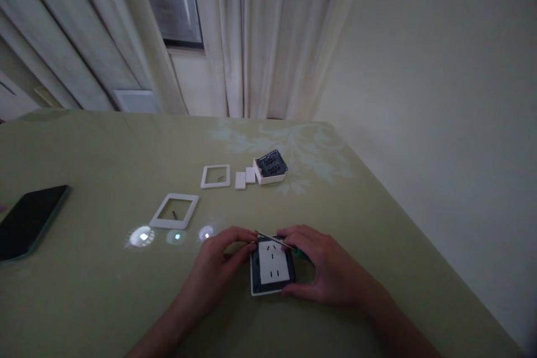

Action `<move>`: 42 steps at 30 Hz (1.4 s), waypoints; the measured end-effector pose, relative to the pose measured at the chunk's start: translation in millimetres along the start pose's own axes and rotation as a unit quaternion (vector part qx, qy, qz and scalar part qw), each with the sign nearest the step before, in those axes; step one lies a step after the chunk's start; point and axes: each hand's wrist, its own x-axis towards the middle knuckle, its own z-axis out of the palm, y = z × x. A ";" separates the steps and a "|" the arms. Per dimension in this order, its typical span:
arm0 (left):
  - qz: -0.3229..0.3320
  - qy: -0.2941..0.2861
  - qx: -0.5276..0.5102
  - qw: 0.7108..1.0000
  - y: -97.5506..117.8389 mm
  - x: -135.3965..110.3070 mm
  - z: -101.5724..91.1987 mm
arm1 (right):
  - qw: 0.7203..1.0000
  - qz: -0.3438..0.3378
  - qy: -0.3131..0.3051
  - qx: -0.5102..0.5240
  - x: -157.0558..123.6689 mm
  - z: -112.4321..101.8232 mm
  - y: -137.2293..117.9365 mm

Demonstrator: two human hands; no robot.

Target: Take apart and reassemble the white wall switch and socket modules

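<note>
Beyond the tabletop [104, 173] hang pale curtains [260, 33]. Near the front, the socket [274, 265] sits between both hands. The left hand's [220, 251] fingers nearly meet at its upper-left corner; whether they pinch anything, I cannot tell. The right hand [329, 265] curls round its right side and grips the screwdriver [300, 254]. This looks like screw work, calling for careful tip alignment. Farther out lie frames [172, 224] and a phone [33, 221].
</note>
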 end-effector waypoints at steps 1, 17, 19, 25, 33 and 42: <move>0.001 0.002 0.005 1.000 -1.0 -0.2 -0.2 | 1.000 -0.006 -0.002 -0.007 -0.7 -0.5 0.7; 0.011 0.019 0.028 0.999 -1.7 -2.4 -1.8 | 0.999 -0.032 0.022 -0.030 -1.7 0.3 3.5; 0.017 0.021 0.032 0.999 -0.8 -2.9 -1.2 | 0.999 -0.030 0.022 -0.027 -1.4 0.8 4.6; 0.029 0.010 0.043 0.999 1.3 -3.0 -1.8 | 0.999 -0.033 0.031 0.012 -0.2 3.7 10.6; 0.054 0.008 0.055 0.997 -4.5 -1.5 -2.5 | 0.998 -0.008 -0.001 0.056 1.2 2.5 14.3; 0.106 0.007 0.084 0.991 -10.7 -0.5 -1.5 | 0.995 0.015 0.000 0.095 2.5 4.0 17.6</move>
